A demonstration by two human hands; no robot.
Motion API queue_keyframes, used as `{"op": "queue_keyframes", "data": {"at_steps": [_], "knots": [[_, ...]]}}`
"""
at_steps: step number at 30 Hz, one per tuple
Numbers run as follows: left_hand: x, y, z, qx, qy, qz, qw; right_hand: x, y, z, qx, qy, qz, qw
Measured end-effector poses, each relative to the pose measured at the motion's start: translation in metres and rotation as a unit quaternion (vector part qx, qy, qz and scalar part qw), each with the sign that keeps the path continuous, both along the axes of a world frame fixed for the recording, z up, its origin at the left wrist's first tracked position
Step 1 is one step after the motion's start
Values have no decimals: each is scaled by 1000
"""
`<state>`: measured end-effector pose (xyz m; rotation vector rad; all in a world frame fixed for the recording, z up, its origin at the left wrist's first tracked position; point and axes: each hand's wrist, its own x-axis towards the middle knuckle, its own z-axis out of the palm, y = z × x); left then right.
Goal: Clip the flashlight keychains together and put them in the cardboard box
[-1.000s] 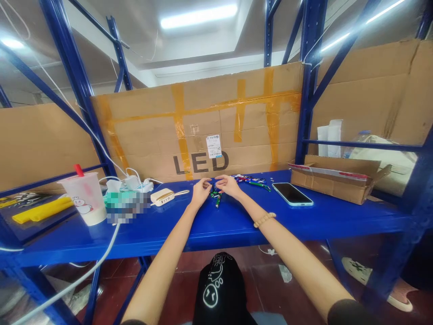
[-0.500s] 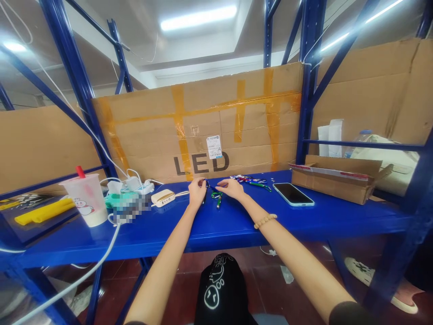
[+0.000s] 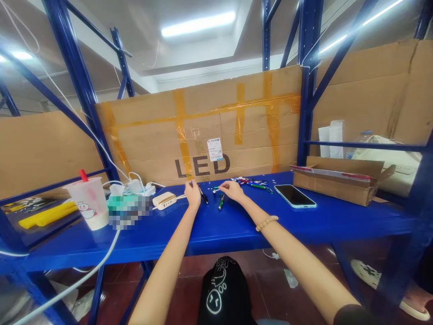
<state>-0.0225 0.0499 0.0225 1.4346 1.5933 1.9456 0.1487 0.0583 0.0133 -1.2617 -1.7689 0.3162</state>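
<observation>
Head view: hands (image 3: 232, 190) beneath "LED" printed on taped cardboard (image 3: 216, 122)

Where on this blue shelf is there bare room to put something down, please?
Bare shelf lies in front of the left hand and right hand, and in front of the phone and cardboard box. It is crowded leftward around the cup and power bank, and behind the hands among the key clips.
</observation>
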Motion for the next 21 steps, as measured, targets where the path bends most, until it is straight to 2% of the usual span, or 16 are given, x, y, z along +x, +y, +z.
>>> {"op": "queue_keyframes", "data": {"at_steps": [2,6,14,18,21], "knots": [[-1,2,0,-10,-33,-19,999,-1,4,-1,23,53,7,998],[1,1,2,6,-36,-64,997,-2,3,2,31,131,8,991],[10,-4,4,-17,-60,-192,979,-4,-7,9,5,199,52,979],[8,0,1,0,-26,-177,984,-5,-7,13,16,293,73,953],[4,1,1,40,-46,-139,988,-4,-7,17,42,349,90,932]]}}
